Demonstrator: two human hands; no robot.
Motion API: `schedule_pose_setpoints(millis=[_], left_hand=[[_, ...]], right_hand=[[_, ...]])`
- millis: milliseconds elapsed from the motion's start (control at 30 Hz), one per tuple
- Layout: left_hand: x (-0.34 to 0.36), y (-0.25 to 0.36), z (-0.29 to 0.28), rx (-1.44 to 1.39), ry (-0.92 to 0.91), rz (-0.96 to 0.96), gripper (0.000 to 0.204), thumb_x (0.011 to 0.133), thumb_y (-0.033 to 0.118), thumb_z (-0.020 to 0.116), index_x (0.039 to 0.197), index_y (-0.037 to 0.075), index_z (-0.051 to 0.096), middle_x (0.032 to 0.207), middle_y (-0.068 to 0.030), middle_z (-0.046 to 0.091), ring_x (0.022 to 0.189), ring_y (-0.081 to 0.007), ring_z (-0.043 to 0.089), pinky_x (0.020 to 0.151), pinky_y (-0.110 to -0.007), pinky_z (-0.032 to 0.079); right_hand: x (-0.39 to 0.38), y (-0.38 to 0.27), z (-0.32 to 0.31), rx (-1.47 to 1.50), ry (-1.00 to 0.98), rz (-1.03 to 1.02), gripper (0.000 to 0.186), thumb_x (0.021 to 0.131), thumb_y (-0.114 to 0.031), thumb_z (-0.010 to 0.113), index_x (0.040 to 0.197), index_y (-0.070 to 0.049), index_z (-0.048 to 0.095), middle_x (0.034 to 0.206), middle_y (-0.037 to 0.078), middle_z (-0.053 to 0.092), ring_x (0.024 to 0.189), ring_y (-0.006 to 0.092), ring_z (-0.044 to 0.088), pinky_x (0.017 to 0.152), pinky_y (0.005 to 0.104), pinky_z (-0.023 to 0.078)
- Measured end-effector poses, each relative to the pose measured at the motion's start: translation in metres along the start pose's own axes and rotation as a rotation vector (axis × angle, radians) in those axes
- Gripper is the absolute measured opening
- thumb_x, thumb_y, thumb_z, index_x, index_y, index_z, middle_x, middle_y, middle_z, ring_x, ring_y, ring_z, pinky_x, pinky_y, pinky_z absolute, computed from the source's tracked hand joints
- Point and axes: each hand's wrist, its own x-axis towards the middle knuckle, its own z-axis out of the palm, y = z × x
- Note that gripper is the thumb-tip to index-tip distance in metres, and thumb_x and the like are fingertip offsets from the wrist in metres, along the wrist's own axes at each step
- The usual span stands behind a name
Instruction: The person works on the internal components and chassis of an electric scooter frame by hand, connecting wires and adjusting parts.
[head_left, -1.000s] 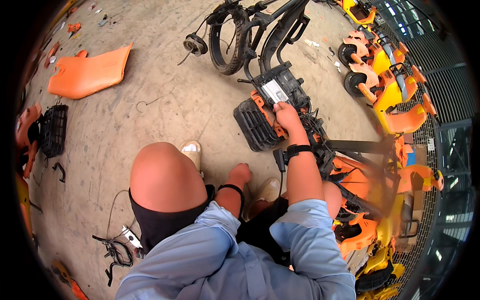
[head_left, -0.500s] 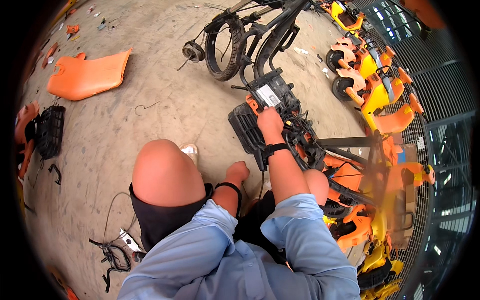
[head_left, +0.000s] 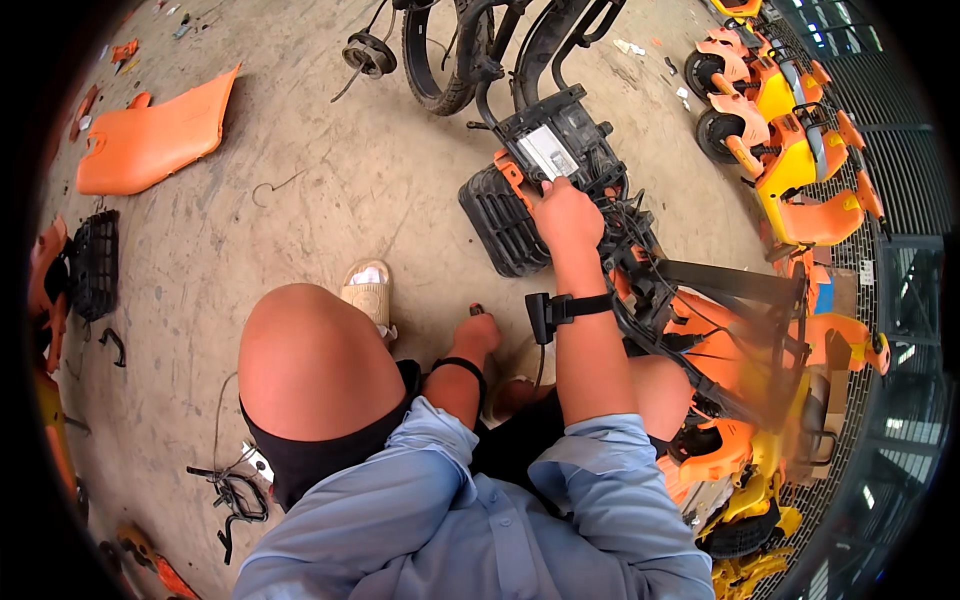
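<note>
A stripped scooter frame [head_left: 545, 70] lies ahead of me with its front wheel [head_left: 440, 60] attached. My right hand [head_left: 570, 212] is closed at the near edge of a black housing with a white label [head_left: 548, 152], beside an orange bracket [head_left: 515, 180]. What its fingers grip is hidden beneath the hand. A ribbed black plastic guard [head_left: 500, 225] sits just left of that hand. Low between my knees, my left hand [head_left: 478, 330] is closed, and a small dark tip shows at its fingers. The rest of that object is out of sight.
An orange body panel [head_left: 160, 135] lies on the concrete at far left, near a black crate-like part [head_left: 95, 265]. Orange and yellow scooters [head_left: 790, 150] line the right side. Cables and a black bracket [head_left: 238, 500] lie at lower left.
The view has shifted, so the frame sits higher in the picture. My right hand stays at the housing, turned slightly. My left hand has risen a little and a dark tip now shows at it.
</note>
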Motion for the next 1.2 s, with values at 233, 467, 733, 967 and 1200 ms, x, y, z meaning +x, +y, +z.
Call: schedule_pose_setpoints(millis=[233, 467, 733, 967, 1200], left_hand=[[-0.006, 0.01, -0.004, -0.033, -0.019, -0.005, 0.037, 0.088, 0.022, 0.055, 0.115, 0.001, 0.069, 0.115, -0.0241, 0.07, 0.108, -0.0422, 0.067, 0.094, -0.051, 0.053], [0.011, -0.01, 0.011, -0.136, 0.013, -0.008, 0.035, 0.087, 0.021, 0.056, 0.113, 0.002, 0.071, 0.117, -0.0235, 0.07, 0.11, -0.0421, 0.066, 0.095, -0.051, 0.053], [-0.003, 0.006, -0.004, -0.081, 0.068, 0.035, 0.034, 0.088, 0.02, 0.055, 0.111, 0.002, 0.071, 0.118, -0.0234, 0.07, 0.11, -0.0427, 0.066, 0.096, -0.052, 0.053], [-0.058, 0.033, -0.049, -0.14, 0.112, 0.109, 0.033, 0.088, 0.018, 0.054, 0.112, 0.003, 0.071, 0.118, -0.0238, 0.07, 0.11, -0.0431, 0.066, 0.096, -0.052, 0.052], [-0.051, 0.043, -0.035, -0.052, 0.084, 0.241, 0.03, 0.092, 0.018, 0.053, 0.112, 0.006, 0.072, 0.123, -0.0215, 0.069, 0.114, -0.0366, 0.067, 0.096, -0.048, 0.054]], right_hand=[[0.021, 0.027, 0.004, 0.067, -0.04, -0.136, 0.033, 0.104, -0.032, 0.049, 0.101, -0.006, 0.068, 0.092, 0.022, 0.073, 0.09, 0.0419, 0.071, 0.078, 0.0525, 0.055], [0.012, 0.018, 0.009, 0.133, -0.002, -0.101, 0.032, 0.104, -0.033, 0.05, 0.102, -0.007, 0.068, 0.093, 0.023, 0.073, 0.091, 0.0437, 0.069, 0.079, 0.0538, 0.054], [0.005, 0.021, 0.017, 0.079, 0.04, -0.062, 0.035, 0.105, -0.035, 0.047, 0.104, -0.005, 0.066, 0.091, 0.023, 0.073, 0.089, 0.0443, 0.069, 0.078, 0.0543, 0.054], [0.004, 0.013, 0.029, 0.072, 0.048, -0.058, 0.04, 0.107, -0.035, 0.043, 0.109, -0.001, 0.064, 0.098, 0.025, 0.073, 0.094, 0.0436, 0.069, 0.08, 0.0544, 0.054], [-0.004, -0.03, 0.025, 0.125, -0.095, 0.159, 0.041, 0.111, -0.03, 0.036, 0.122, 0.004, 0.058, 0.104, 0.022, 0.072, 0.092, 0.0381, 0.071, 0.074, 0.0501, 0.057]])
